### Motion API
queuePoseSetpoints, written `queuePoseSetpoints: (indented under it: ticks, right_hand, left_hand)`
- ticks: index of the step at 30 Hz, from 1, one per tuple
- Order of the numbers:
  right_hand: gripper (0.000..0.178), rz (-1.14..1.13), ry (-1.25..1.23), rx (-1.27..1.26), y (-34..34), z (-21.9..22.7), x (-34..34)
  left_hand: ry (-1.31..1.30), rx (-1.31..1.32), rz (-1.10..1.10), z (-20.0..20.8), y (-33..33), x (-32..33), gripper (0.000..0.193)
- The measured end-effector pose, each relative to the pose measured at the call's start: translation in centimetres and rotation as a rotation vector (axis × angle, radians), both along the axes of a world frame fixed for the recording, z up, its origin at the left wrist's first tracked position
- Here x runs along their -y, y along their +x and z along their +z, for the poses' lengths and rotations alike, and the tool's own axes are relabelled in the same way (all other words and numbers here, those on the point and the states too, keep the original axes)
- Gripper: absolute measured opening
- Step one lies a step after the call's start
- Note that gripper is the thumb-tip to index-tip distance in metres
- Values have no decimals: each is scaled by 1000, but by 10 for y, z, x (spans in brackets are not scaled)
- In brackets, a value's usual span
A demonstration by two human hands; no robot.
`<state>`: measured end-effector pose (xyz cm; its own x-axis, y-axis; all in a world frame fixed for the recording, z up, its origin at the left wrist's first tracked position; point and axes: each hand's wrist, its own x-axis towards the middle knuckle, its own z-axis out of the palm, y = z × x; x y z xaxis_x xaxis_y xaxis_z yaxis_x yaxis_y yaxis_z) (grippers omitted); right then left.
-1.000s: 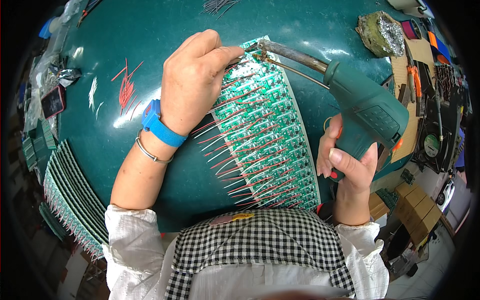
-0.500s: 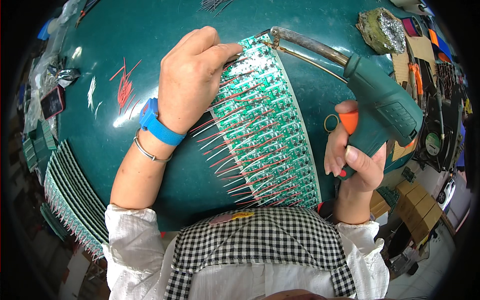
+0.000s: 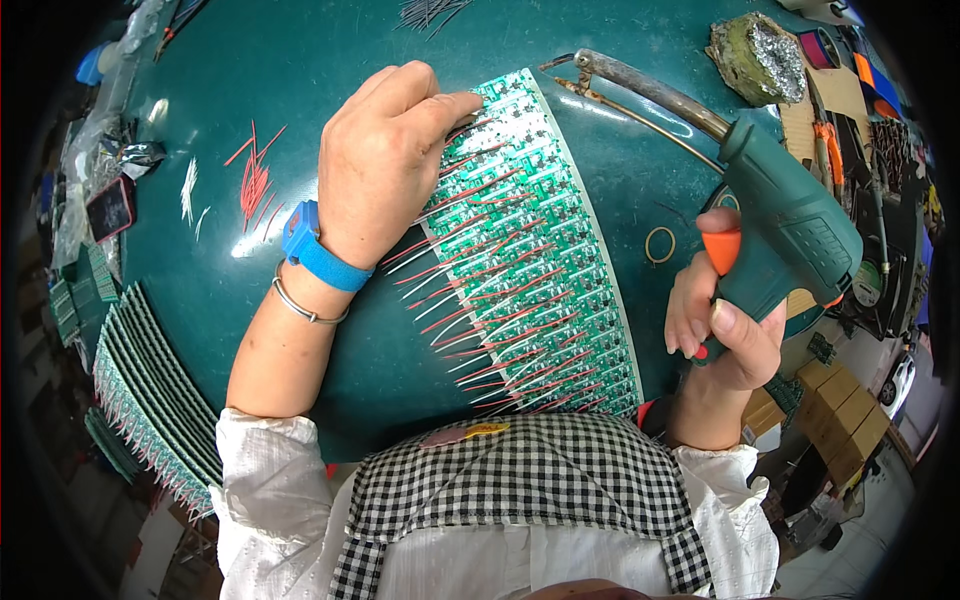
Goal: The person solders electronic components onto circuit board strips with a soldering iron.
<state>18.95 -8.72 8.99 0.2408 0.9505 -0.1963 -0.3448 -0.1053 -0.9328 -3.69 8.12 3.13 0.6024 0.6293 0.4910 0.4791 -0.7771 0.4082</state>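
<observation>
Moved rightward, the green pistol-shaped soldering iron (image 3: 800, 215), clamped in the right hand (image 3: 735, 335), sat clear of the green circuit-board panel (image 3: 550, 215). Upper centre, the left hand (image 3: 385, 155) pinched together, contents hidden.

Electronics workshop, green worktop (image 3: 280, 60), soldering gun (image 3: 795, 225), circuit-board panel (image 3: 545, 200), loose red wires (image 3: 256, 185), seemingly cardboard boxes (image 3: 843, 415)

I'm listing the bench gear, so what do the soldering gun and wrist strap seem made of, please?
Soldering gun: moulded, mostly matte body, likely plastic; dull, discoloured barrel, probably metal.
Wrist strap: likely fabric, from its soft, shineless blue band.
</observation>
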Motion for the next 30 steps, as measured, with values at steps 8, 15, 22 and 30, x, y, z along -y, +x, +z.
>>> queuePoseSetpoints:
  ticks: [8, 15, 22, 30]
  right_hand:
    - [65, 9, 34, -17, 4, 1, 6]
    - [65, 8, 20, -26, 6, 1, 11]
    - [63, 11, 2, 18, 3, -12, 23]
    - [65, 100, -27, -30, 3, -18, 27]
  left_hand:
    - [21, 9, 9, 1, 0, 1, 20]
    - [182, 32, 28, 12, 1, 1, 20]
    - [86, 52, -9, 9, 5, 17, 18]
    - [54, 9, 27, 7, 8, 18, 18]
